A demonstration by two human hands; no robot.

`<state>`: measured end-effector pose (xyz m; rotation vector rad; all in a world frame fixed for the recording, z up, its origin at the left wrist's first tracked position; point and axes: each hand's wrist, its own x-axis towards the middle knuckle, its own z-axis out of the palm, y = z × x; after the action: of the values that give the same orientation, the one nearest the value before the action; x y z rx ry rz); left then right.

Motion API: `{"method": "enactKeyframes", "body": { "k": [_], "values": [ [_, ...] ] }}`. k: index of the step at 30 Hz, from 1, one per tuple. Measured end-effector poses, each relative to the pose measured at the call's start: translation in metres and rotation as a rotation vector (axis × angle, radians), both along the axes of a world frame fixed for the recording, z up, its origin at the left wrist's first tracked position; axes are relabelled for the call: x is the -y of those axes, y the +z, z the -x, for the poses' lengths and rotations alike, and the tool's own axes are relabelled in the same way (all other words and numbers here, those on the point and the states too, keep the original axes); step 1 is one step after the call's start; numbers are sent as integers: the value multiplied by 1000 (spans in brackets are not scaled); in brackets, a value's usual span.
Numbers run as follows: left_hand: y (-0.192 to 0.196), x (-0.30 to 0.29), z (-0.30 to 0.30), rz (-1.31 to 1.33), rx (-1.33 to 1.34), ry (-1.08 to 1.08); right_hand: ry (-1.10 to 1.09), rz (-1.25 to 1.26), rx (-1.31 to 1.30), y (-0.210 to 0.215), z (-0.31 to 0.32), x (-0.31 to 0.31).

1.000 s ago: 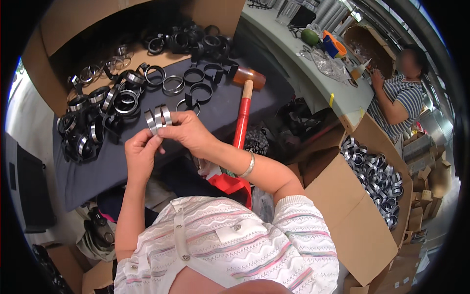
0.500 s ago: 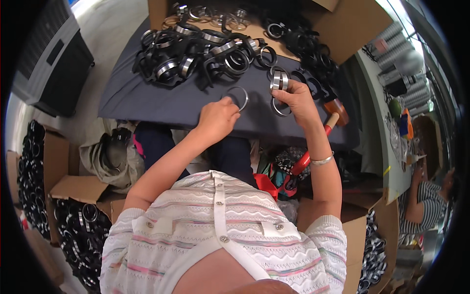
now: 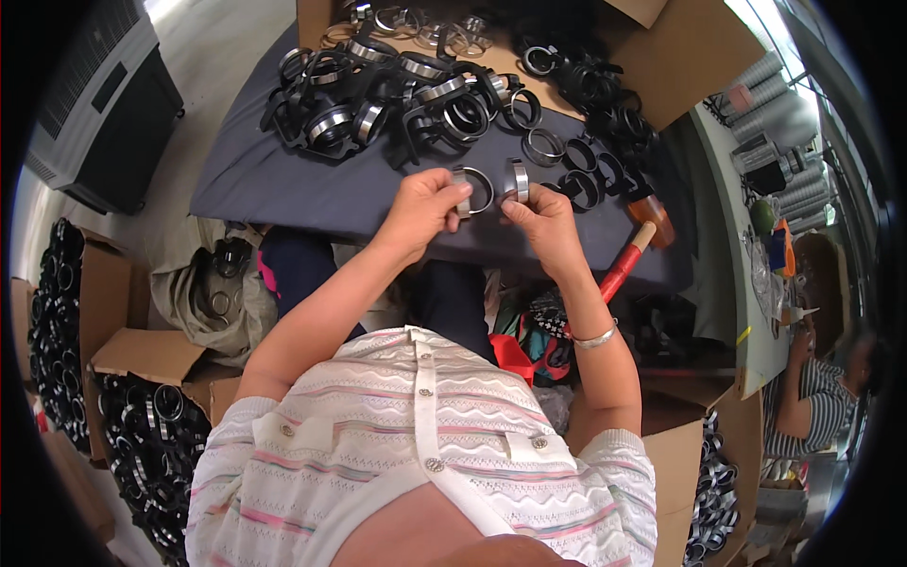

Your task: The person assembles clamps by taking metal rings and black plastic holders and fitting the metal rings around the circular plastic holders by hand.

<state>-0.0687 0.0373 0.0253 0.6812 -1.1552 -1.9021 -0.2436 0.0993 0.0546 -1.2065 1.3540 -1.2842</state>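
My left hand [image 3: 425,210] pinches a thin silver metal ring [image 3: 489,194] near the front of the cloth-covered table. Close to its right, my right hand [image 3: 550,225] grips a wider silver ring [image 3: 519,180] between thumb and fingers, turned nearly edge-on. The two rings are a little apart. Just beyond my right hand lie a loose silver ring [image 3: 544,148] and several black rings [image 3: 581,189]. A pile of black clamp-like parts with silver rings [image 3: 439,109] covers the far side of the table.
A mallet with a red handle [image 3: 624,269] lies at the table's right edge. An open cardboard box [image 3: 694,66] with more parts stands at the back. Boxes of black rings [image 3: 151,454] stand lower left. At far right, a person in a striped top [image 3: 817,402] sits.
My hands have come closer together, the right moving left and the left slightly forward. My right hand held a pair of silver rings earlier; one ring shows in it now.
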Motion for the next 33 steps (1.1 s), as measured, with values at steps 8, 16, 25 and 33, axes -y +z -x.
{"method": "enactKeyframes", "body": {
  "k": [8, 16, 25, 33],
  "values": [
    [-3, 28, 6, 288, 465, 73, -147, 333, -1296, -13, 10, 12],
    [-10, 31, 29, 292, 404, 18, -441, 450, -1758, 20, 36, -2],
    [-10, 29, 31, 376, 476, 144, -518, 150, -649, 21, 94, -21],
    [-23, 18, 13, 537, 546, 424, -347, 266, 419, 18, 40, -60]
  ]
}}
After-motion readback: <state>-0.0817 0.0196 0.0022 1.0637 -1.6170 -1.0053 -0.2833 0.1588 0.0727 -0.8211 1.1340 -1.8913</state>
